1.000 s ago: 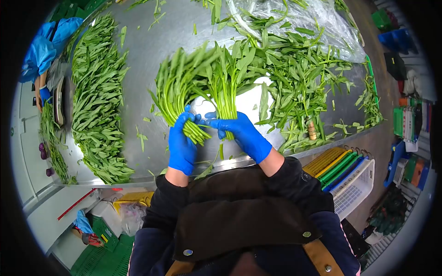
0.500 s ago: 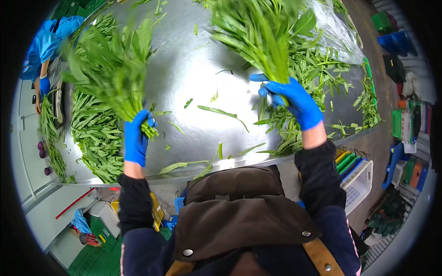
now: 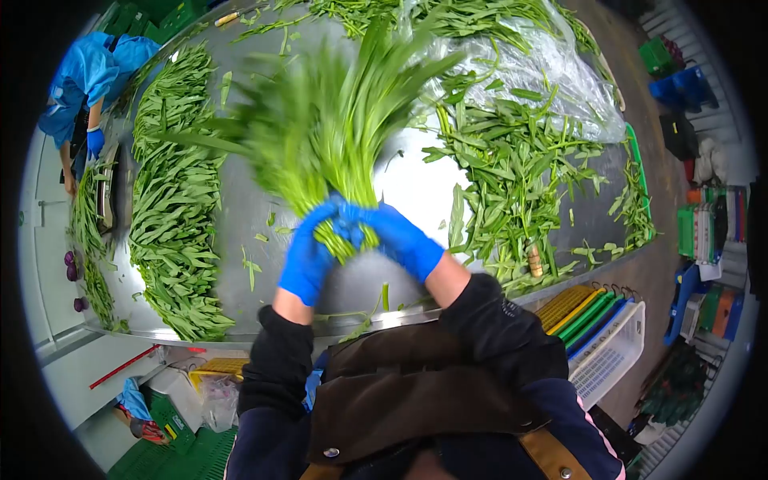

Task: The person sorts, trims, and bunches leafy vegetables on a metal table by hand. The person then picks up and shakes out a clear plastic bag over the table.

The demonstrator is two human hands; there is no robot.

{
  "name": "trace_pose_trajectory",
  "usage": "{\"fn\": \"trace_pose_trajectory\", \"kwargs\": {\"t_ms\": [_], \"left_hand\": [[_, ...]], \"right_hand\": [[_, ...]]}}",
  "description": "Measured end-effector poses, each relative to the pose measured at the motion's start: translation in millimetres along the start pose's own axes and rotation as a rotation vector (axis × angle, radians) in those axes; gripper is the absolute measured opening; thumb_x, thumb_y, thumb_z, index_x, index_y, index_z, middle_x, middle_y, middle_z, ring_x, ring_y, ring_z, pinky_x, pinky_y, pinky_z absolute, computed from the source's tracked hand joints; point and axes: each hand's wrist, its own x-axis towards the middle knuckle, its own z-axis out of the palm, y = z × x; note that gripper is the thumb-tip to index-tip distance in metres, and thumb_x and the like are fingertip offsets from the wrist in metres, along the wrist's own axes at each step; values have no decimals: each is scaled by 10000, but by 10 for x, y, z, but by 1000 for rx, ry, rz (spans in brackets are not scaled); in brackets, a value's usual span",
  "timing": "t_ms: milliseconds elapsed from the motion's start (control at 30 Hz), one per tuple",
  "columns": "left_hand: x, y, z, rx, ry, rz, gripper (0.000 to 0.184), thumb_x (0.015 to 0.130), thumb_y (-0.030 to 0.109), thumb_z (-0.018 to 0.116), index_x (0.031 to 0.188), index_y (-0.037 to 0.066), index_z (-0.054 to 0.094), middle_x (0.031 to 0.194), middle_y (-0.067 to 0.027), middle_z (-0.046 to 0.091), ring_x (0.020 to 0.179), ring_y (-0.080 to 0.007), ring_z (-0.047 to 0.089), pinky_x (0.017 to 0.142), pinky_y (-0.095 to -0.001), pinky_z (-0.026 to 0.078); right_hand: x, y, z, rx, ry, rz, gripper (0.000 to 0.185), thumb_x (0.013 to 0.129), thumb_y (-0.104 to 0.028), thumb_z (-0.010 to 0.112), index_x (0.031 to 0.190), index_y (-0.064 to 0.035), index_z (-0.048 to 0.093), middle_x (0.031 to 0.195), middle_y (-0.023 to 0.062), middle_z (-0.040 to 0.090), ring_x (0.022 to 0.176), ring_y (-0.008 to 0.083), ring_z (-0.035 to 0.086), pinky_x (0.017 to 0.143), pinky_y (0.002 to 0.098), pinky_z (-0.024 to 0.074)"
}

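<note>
My left hand [image 3: 312, 248] and my right hand [image 3: 396, 236], both in blue gloves, meet over the near middle of the metal table [image 3: 240, 200]. Each is closed around the stem ends of leafy greens [image 3: 340, 152] that look like water spinach. The two bunches press together, stems toward me, and their leaf tips are blurred by motion. Left of my hands lies a long row of the same greens [image 3: 176, 232]. To the right, a loose pile of greens [image 3: 520, 160] is spread out, with a wooden handle [image 3: 534, 260] among its stems.
Clear plastic sheeting [image 3: 572, 96] covers part of the far right pile. At the far left, a co-worker in a blue gown [image 3: 84, 76] stands by the table beside more greens [image 3: 90, 216]. A white crate [image 3: 612, 356] stands below the table's right edge.
My hands, each holding a bunch, have come together from either side. The two bunches now touch in the middle. The wooden handle in the right pile has come into view.
</note>
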Motion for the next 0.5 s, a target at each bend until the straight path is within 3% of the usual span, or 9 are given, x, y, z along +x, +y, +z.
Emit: {"fn": "trace_pose_trajectory", "kwargs": {"t_ms": [33,67,167,200,267,300,333,400,500], "left_hand": [[115,-176,-276,-62,-187,-151,129,878,158,571,923,39,595,710,-69,565,647,-213,586,618,-355,508],[190,-314,-422,-78,-147,-200,145,887,169,557,928,34,588,713,-69,564,671,-227,583,647,-342,504],[131,-412,-437,-36,-227,-190,158,886,167,555,955,30,592,751,-68,581,728,-211,592,700,-324,501],[132,-428,-447,8,-140,-144,176,879,154,563,992,22,596,814,-69,606,784,-204,604,750,-325,501],[163,-469,-456,49,-56,-94,202,873,140,571,1028,15,599,877,-69,632,840,-197,615,800,-326,500],[168,-518,-460,32,0,-68,228,874,142,561,1066,23,591,921,-71,648,863,-198,627,830,-337,503],[164,-554,-432,16,57,-44,258,875,144,551,1104,32,582,965,-72,664,886,-198,638,861,-348,505],[134,-592,-377,-41,33,-31,262,874,151,554,1102,27,585,986,-77,664,893,-205,639,867,-355,503],[148,-547,-258,-244,3,-107,293,855,106,587,1136,25,590,1054,-79,649,980,-205,611,888,-347,487]], "right_hand": [[-2,163,-202,41,-1,131,340,876,-228,644,1121,5,614,855,41,644,703,96,591,651,233,479],[-33,229,-341,84,2,262,332,884,-229,634,1116,6,611,895,52,652,753,98,608,687,233,482],[-132,186,-300,-55,57,201,386,884,-275,639,1140,9,585,987,88,654,858,157,630,765,281,495],[-173,188,-257,-61,53,203,386,884,-275,639,1140,9,585,987,88,654,858,157,630,765,281,495],[-228,129,-140,-703,267,-200,491,886,-356,624,1202,10,537,1028,143,650,918,265,637,826,354,491],[-287,9,-112,-886,228,-154,602,901,-463,560,1276,1,475,1094,211,613,1041,366,579,896,422,453],[-275,35,-152,-889,228,-151,602,901,-463,560,1276,1,475,1094,211,613,1041,366,579,896,422,453],[-262,177,-260,-1272,316,-263,658,919,-497,486,1307,32,429,1246,262,514,1199,407,462,987,454,379],[-209,225,-326,-1635,307,-343,708,916,-496,470,1320,80,388,1341,269,424,1284,421,352,1052,490,291]]}}
